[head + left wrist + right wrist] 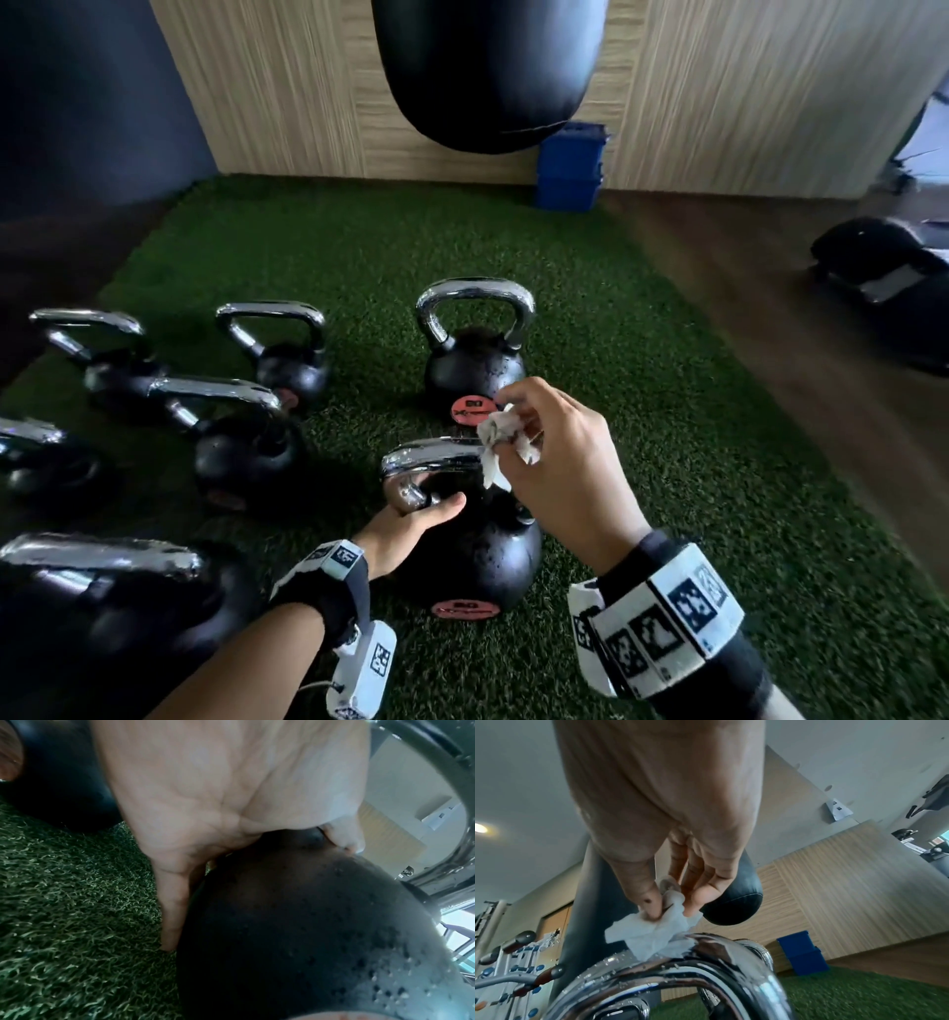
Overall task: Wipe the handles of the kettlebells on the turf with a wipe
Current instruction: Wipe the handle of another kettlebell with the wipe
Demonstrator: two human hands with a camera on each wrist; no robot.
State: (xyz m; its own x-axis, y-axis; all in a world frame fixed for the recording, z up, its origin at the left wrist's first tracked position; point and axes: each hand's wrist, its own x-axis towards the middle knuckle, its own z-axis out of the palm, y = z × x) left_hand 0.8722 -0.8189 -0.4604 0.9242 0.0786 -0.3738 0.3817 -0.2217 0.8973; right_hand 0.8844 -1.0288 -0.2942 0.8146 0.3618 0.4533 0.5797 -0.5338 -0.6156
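Observation:
Several black kettlebells with chrome handles stand on green turf. The nearest kettlebell is in front of me, and its handle is wet with droplets. My left hand grips it at the foot of the handle's left post, thumb on the black ball and fingers down its side. My right hand pinches a crumpled white wipe between thumb and fingertips. In the right wrist view the wipe touches the top right of the handle.
Another kettlebell stands just behind the one I hold, and more kettlebells crowd the left side. A black punch bag hangs ahead, with a blue bin by the wall. Wood floor lies to the right.

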